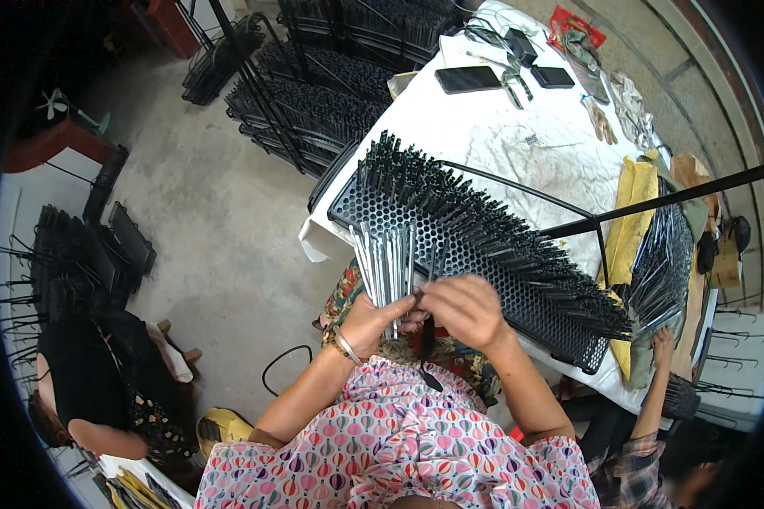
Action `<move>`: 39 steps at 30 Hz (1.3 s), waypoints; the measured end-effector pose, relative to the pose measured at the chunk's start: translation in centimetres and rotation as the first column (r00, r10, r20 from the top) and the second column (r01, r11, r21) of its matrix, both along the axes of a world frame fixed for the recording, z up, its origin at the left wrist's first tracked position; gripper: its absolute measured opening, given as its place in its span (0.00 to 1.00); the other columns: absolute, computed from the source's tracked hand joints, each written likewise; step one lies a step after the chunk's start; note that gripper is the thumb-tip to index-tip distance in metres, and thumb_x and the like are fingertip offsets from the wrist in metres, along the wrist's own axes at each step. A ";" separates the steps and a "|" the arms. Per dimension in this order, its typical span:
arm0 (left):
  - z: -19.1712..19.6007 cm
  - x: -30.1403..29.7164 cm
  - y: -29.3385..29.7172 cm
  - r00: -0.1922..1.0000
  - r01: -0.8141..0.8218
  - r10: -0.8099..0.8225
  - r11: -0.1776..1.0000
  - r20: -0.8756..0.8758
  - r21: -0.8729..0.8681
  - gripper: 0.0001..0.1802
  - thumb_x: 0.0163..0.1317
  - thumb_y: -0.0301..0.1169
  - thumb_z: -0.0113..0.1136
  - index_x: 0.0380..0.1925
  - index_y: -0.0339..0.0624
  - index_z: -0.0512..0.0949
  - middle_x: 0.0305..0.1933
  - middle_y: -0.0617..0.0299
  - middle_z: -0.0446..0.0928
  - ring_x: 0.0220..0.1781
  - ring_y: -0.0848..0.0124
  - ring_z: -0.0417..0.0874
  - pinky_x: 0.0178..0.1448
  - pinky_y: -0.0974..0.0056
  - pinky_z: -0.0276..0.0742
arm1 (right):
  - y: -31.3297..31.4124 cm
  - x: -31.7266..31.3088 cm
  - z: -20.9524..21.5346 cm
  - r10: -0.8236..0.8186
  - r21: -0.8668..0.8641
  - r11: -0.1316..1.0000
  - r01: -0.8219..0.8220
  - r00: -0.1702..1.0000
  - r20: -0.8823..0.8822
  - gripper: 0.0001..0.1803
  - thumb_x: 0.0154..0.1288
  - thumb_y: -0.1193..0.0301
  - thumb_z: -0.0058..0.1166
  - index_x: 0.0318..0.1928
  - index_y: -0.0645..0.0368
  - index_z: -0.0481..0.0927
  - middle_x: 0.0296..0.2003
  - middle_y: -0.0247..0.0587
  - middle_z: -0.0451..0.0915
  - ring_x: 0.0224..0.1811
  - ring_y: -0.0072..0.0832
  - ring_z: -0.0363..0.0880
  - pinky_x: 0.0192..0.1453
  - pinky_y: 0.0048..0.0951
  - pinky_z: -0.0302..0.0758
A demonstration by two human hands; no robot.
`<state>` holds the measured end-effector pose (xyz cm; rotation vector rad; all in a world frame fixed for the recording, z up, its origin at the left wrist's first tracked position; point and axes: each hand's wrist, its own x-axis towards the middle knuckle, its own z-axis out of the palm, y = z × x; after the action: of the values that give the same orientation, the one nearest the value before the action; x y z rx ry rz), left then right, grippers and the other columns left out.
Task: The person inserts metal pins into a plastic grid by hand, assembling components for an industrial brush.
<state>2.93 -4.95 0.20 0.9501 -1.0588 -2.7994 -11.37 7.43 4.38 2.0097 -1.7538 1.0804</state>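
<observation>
My left hand (pixel 367 324) is closed round a bundle of thin silver and dark rods (pixel 384 265), which fan out above the fist. Right beside it, my right hand (pixel 467 312) has its fingers curled in at the bundle's edge. It is slightly blurred, and what its fingertips pinch is hidden. Under my hands hangs a dark strip with a rounded end (pixel 430 377). Just beyond the bundle, a black perforated rack (pixel 367 210) lies slantwise on the table, with dense rows of black rods (pixel 450 188) standing in its holes.
The white-covered table (pixel 518 140) bears a phone (pixel 468 80), a black box (pixel 552 78) and a glove (pixel 601 120). At right, a co-worker's hand (pixel 663 343) touches dark rods (pixel 664 263) on yellow wrapping. Filled racks (pixel 323 93) stand beyond the table; another person (pixel 102 373) sits left.
</observation>
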 end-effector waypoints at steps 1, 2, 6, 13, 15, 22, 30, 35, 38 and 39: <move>0.5 0.1 -0.1 0.999 0.045 -0.045 0.998 0.007 -0.052 0.13 0.61 0.26 0.57 0.46 0.37 0.74 0.40 0.57 0.80 0.36 0.70 0.82 0.37 0.69 0.81 | -0.4 -0.3 0.5 -0.063 -0.049 0.997 0.066 0.996 0.067 0.14 0.47 0.78 0.59 0.38 0.63 0.80 0.37 0.43 0.81 0.37 0.34 0.80 0.39 0.32 0.76; 0.4 0.2 0.0 0.999 0.047 -0.047 0.998 0.012 -0.038 0.13 0.61 0.26 0.57 0.46 0.37 0.74 0.39 0.56 0.80 0.36 0.70 0.82 0.37 0.69 0.81 | -0.8 -0.6 1.0 -0.121 -0.094 0.987 0.134 0.983 0.138 0.15 0.45 0.79 0.61 0.38 0.64 0.79 0.35 0.44 0.81 0.35 0.34 0.80 0.39 0.31 0.76; -0.6 0.1 0.3 0.999 0.044 -0.044 0.998 0.021 -0.039 0.13 0.61 0.28 0.58 0.44 0.34 0.74 0.39 0.52 0.80 0.35 0.69 0.82 0.36 0.68 0.81 | -4.0 -1.9 2.8 -0.280 -0.122 0.905 0.407 0.788 0.549 0.12 0.53 0.84 0.59 0.41 0.68 0.78 0.34 0.44 0.82 0.34 0.27 0.82 0.37 0.24 0.77; -0.1 0.4 0.1 1.000 0.021 -0.021 1.000 0.006 0.007 0.11 0.62 0.28 0.57 0.42 0.33 0.74 0.40 0.51 0.80 0.36 0.69 0.83 0.36 0.68 0.81 | -7.4 -4.1 2.0 -0.289 -0.071 0.912 0.403 0.757 0.586 0.12 0.58 0.79 0.58 0.44 0.65 0.79 0.35 0.44 0.82 0.36 0.26 0.82 0.39 0.24 0.78; 0.2 0.3 0.0 1.000 0.027 -0.027 1.000 -0.002 0.016 0.11 0.62 0.27 0.57 0.42 0.34 0.74 0.40 0.51 0.80 0.36 0.69 0.83 0.36 0.68 0.81 | -7.3 -4.1 1.6 -0.331 -0.043 0.904 0.424 0.761 0.558 0.13 0.57 0.78 0.59 0.44 0.64 0.79 0.34 0.43 0.82 0.35 0.27 0.81 0.39 0.25 0.77; 0.1 0.3 0.1 0.999 0.022 -0.021 0.999 -0.040 0.036 0.10 0.63 0.27 0.54 0.43 0.34 0.73 0.42 0.51 0.79 0.39 0.68 0.83 0.37 0.68 0.81 | -7.9 -3.5 2.3 -0.409 -0.012 0.899 0.437 0.851 0.329 0.14 0.54 0.76 0.61 0.44 0.60 0.80 0.31 0.38 0.82 0.31 0.30 0.77 0.41 0.30 0.69; -0.4 0.0 0.3 0.998 0.019 -0.018 1.000 -0.065 0.018 0.12 0.63 0.25 0.54 0.46 0.33 0.72 0.42 0.52 0.79 0.39 0.68 0.82 0.38 0.67 0.82 | -7.8 -4.5 2.7 -0.372 0.029 0.928 0.371 0.927 0.047 0.15 0.55 0.74 0.58 0.45 0.59 0.79 0.40 0.38 0.79 0.41 0.32 0.75 0.47 0.33 0.66; -1.0 -0.1 0.4 1.000 0.007 -0.006 0.999 -0.030 0.043 0.11 0.62 0.25 0.55 0.45 0.33 0.73 0.42 0.53 0.79 0.38 0.69 0.82 0.37 0.69 0.81 | -7.6 -4.5 2.1 -0.385 0.065 0.922 0.381 0.920 0.069 0.13 0.57 0.76 0.58 0.44 0.59 0.80 0.37 0.38 0.81 0.42 0.32 0.76 0.49 0.33 0.67; -0.6 -0.1 0.3 1.000 0.012 -0.012 1.000 -0.010 0.020 0.11 0.62 0.25 0.56 0.44 0.33 0.74 0.42 0.53 0.80 0.38 0.69 0.82 0.38 0.69 0.81 | -7.9 -4.3 2.0 -0.401 0.021 0.916 0.401 0.913 0.077 0.13 0.56 0.76 0.59 0.44 0.59 0.80 0.36 0.38 0.81 0.40 0.32 0.76 0.47 0.32 0.66; -0.7 -0.1 0.3 1.000 0.008 -0.008 1.000 -0.003 0.027 0.12 0.62 0.25 0.56 0.44 0.33 0.74 0.42 0.52 0.80 0.39 0.69 0.82 0.39 0.69 0.81 | -7.9 -4.1 1.9 -0.398 0.021 0.917 0.398 0.914 0.079 0.13 0.56 0.76 0.59 0.44 0.59 0.80 0.36 0.38 0.81 0.40 0.32 0.76 0.47 0.32 0.66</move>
<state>2.85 -4.65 -0.46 0.9464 -1.0290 -2.8280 -15.48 -0.51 6.32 1.5258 -2.0878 1.0300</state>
